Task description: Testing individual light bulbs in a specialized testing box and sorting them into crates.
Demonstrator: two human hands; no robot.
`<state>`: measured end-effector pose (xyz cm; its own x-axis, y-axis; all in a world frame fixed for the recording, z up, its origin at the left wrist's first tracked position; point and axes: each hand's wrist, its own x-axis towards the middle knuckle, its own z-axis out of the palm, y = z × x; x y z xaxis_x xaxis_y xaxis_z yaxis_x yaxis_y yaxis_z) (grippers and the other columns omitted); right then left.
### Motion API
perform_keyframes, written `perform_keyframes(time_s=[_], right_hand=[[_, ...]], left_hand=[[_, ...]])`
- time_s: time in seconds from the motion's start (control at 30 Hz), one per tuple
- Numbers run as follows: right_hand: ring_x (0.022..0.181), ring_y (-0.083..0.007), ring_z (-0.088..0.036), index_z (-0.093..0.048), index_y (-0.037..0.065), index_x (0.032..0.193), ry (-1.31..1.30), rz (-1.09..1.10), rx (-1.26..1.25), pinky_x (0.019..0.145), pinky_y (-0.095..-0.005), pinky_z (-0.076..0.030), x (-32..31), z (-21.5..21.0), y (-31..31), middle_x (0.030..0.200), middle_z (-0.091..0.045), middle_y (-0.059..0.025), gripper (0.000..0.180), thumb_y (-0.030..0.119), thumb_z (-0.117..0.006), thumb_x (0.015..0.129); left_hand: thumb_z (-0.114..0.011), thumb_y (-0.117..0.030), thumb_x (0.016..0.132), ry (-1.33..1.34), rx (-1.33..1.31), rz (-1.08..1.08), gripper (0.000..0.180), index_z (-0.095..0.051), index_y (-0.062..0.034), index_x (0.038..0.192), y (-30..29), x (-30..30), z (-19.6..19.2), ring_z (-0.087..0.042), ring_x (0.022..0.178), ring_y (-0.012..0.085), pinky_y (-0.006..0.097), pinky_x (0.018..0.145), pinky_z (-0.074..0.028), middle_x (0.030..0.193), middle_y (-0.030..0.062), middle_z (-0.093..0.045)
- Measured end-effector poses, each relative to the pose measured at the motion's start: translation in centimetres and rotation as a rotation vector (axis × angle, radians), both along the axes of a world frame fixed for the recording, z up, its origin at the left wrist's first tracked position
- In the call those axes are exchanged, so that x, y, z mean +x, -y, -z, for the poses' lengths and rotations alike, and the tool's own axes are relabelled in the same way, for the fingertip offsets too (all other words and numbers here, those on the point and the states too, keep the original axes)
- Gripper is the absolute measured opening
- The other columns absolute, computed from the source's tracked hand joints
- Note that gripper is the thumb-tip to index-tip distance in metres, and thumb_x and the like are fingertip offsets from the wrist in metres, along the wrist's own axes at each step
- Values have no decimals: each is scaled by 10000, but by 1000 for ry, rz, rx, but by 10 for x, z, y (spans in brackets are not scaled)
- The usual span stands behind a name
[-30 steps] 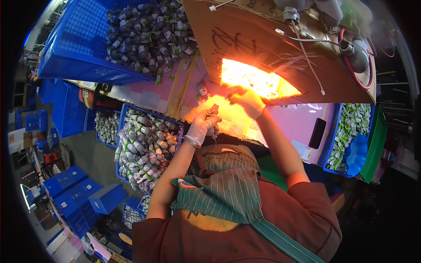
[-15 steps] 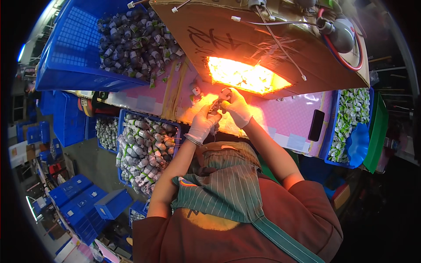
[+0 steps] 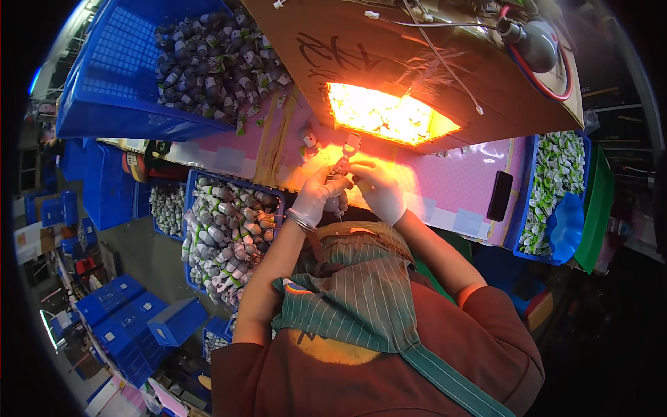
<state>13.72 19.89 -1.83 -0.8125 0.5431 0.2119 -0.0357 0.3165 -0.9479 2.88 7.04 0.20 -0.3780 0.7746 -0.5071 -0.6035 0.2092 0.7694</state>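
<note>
In front of the bright opening, both of my white-gloved hands are close together over the table edge. My left hand is closed around a small grey, rounded piece, and its white end sticks up toward the glow. A thin wire seems to hang below the grip. My right hand pinches at the middle of the same piece, its fingertips against it; just what they grip is hard to make out in the orange glare. Another small grey-and-white piece lies on the pink table top, beyond my left hand.
A cardboard box with a glowing opening stands ahead, wires and a grey bulb on top. Blue crates of similar pieces stand left and below left. At right are a black phone and a blue scalloped bowl.
My right hand has drawn back from the piece's tip to its middle, so the white end now shows. My left hand has shifted slightly left. The view has tilted a little.
</note>
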Motion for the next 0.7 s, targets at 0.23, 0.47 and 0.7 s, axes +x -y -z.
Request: perform_keyframes(time_s=[0.23, 0.47, 0.7], right_hand=[[825, -263, -593, -630, 81, 949, 235, -385, 519, 679, -327, -497, 2, -16, -21, 938, -621, -96, 269, 9, -569, 698], [809, -268, -590, -635, 117, 963, 159, -283, 627, 684, -369, -486, 18, -2, -22, 899, -616, -82, 291, 39, -574, 690], [776, -279, -622, -635, 91, 991, 198, 96, 346, 678, -337, -506, 63, 55, -58, 893, -635, -113, 226, 101, -644, 765]], left_hand=[[-619, -212, 852, 49, -10, 78, 293, -510, -22, 1047, -1, -1, -12, -538, 479, 158, 291, 430, -436, 606, 59, -537], [-625, -185, 835, 49, -132, 206, 282, -520, -37, 1051, -2, 0, 5, -526, 472, 139, 267, 422, -429, 602, 45, -527], [-639, -197, 844, -137, -247, 88, 324, -502, -18, 1077, -10, 10, 40, -564, 470, 166, 286, 387, -448, 596, 72, -554]])
